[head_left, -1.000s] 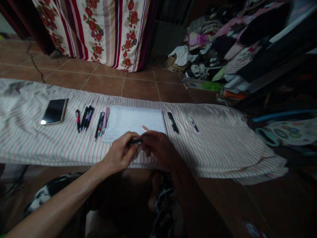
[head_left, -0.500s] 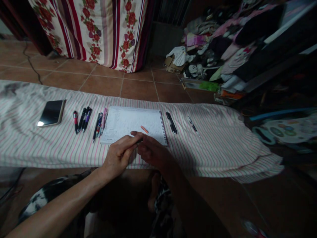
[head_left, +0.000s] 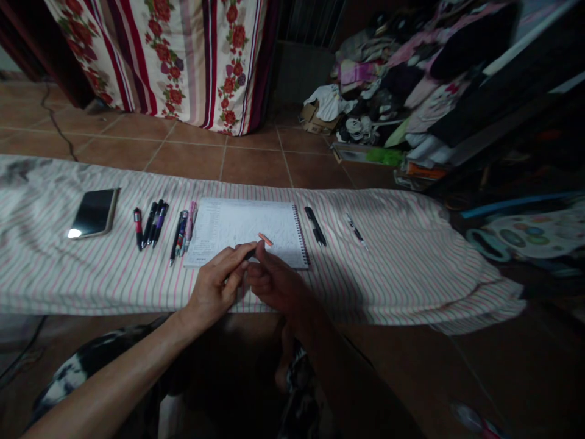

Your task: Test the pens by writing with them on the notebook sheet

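Observation:
My left hand (head_left: 214, 283) is closed, pinching one end of a short dark piece (head_left: 250, 253), possibly part of a pen. From the other side my right hand (head_left: 278, 281) has its fingers curled at the same piece, its thumb pointing up. Most of the piece is hidden by the fingers. Both hands are over the near edge of a spiral notebook (head_left: 247, 217) with a pale cover. Just beyond the fingertips a small orange stick-like item (head_left: 265, 239) lies on that cover.
Left of the notebook lie several pens (head_left: 155, 224) and a smartphone (head_left: 94, 211). To its right are a black pen (head_left: 315, 226) and a white-and-black pen (head_left: 356, 231). A striped cloth (head_left: 397, 262) covers the bench. Beyond are a floral curtain (head_left: 192, 61) and heaped clothes (head_left: 388, 91).
Both hands have shifted slightly left, still together. My right thumb has lifted upright, and more of the dark piece shows between the fingers.

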`<state>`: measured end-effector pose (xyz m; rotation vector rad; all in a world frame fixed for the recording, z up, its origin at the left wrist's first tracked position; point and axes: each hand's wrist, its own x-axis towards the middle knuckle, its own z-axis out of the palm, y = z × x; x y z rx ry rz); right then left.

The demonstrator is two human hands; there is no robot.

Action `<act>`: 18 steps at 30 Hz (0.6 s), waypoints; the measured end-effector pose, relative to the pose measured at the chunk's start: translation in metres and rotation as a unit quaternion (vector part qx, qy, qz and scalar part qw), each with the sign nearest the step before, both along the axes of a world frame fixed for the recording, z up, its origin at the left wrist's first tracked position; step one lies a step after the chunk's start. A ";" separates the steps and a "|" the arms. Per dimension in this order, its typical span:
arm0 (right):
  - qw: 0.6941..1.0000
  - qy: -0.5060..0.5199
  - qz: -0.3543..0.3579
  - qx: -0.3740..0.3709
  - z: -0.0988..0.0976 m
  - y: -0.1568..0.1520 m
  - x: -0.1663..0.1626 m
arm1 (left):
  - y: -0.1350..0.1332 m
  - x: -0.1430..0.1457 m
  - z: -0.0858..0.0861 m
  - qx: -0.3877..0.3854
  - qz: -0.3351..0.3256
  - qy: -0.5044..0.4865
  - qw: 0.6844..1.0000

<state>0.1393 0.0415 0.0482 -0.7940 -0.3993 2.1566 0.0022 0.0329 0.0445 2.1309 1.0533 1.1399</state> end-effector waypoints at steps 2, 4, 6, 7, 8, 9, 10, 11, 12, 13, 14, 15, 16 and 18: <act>1.000 0.011 0.005 0.005 -0.001 0.001 0.001 | 0.000 0.000 -0.001 -0.004 -0.004 -0.005 1.000; 0.999 0.033 0.026 -0.004 -0.003 0.002 0.003 | 0.000 0.001 -0.003 -0.008 -0.006 -0.013 1.000; 0.998 0.051 0.042 -0.016 -0.003 0.003 0.005 | -0.001 0.002 -0.004 -0.014 -0.004 -0.023 1.000; 0.997 0.056 0.047 -0.019 -0.003 0.003 0.007 | -0.002 0.002 -0.005 -0.015 -0.004 -0.028 0.999; 0.997 0.057 0.052 -0.021 -0.003 0.003 0.007 | -0.003 0.003 -0.005 -0.017 -0.004 -0.032 0.999; 0.997 0.056 0.055 -0.022 -0.003 0.003 0.008 | -0.004 0.003 -0.005 -0.019 -0.003 -0.037 0.999; 0.997 0.052 0.056 -0.023 -0.003 0.002 0.008 | -0.004 0.003 -0.005 -0.021 -0.003 -0.041 0.999; 0.997 0.047 0.056 -0.025 -0.002 0.002 0.008 | -0.004 0.003 -0.004 -0.024 -0.003 -0.044 0.999; 0.997 0.042 0.053 -0.026 -0.001 0.001 0.008 | -0.004 0.003 -0.004 -0.026 -0.004 -0.046 0.999; 0.998 0.035 0.045 -0.027 0.000 0.000 0.007 | -0.004 0.003 -0.004 -0.030 -0.006 -0.049 0.998; 0.999 0.027 0.035 -0.027 0.001 0.000 0.006 | -0.003 0.004 -0.004 -0.036 -0.007 -0.051 0.998; 0.999 0.020 0.026 -0.026 0.002 -0.001 0.006 | -0.002 0.004 -0.004 -0.043 -0.008 -0.052 0.998; 0.999 0.013 0.018 -0.024 0.003 -0.001 0.005 | -0.002 0.004 -0.004 -0.053 -0.007 -0.054 0.997; 1.000 0.000 0.011 -0.013 0.004 0.000 0.005 | -0.001 0.005 -0.004 -0.075 -0.003 -0.059 0.995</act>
